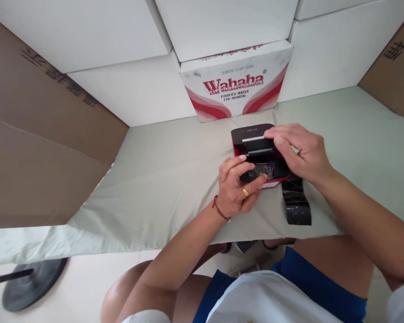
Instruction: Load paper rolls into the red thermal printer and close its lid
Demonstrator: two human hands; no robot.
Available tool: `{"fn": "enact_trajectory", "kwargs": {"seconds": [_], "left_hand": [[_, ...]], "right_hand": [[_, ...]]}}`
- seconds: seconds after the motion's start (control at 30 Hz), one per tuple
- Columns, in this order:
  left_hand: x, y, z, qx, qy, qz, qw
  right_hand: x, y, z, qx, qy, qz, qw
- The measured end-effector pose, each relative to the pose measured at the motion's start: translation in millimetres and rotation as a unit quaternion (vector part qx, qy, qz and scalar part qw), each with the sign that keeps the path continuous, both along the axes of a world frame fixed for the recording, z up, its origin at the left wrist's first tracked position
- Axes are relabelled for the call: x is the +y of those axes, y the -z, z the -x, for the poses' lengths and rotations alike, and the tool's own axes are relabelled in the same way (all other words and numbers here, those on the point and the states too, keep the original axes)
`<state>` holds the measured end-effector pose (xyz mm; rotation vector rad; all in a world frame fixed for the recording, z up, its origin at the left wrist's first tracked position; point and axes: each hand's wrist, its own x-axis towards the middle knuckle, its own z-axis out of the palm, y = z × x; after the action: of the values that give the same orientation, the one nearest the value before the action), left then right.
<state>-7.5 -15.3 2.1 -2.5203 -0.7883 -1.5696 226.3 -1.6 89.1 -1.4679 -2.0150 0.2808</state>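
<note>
Red-and-black device (252, 130), one in all, sat open on one table (168, 179), near one Wahaha carton (235, 101); left hand's (234, 190) bent fingers reached inside, grip impossible to tell; one black strip (298, 213) lay alongside; right hand's (305, 150) fingers grasped one pale bar (252, 139)

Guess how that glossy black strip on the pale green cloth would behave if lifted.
The strip would likely feel floppy, since it curves in waves on the cloth. It looks thin, so probably light; its sheen hints at slipperiness.
</note>
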Motion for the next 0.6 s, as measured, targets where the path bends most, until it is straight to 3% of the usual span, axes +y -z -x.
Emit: {"fn": "enact_trajectory", "kwargs": {"seconds": [0.13,0.33,0.5,0.6], "left_hand": [[0,1.6,1,0.004,0.008,0.043,0.999],[3,-4.7,2,-0.059,0.075,0.098,0.991],[11,-6.7,9,-0.151,0.049,0.220,0.963],[18,-5.4,9,-0.161,0.019,0.238,0.958]], "right_hand": [[-17,20.4,-11,0.037,-0.074,-0.019,0.996],[-14,27.2,-12,0.040,-0.055,0.001,0.998],[-17,29.9,-9,0.080,-0.056,-0.024,0.995],[-16,35.9,-4,0.122,-0.068,-0.069,0.988]]}}
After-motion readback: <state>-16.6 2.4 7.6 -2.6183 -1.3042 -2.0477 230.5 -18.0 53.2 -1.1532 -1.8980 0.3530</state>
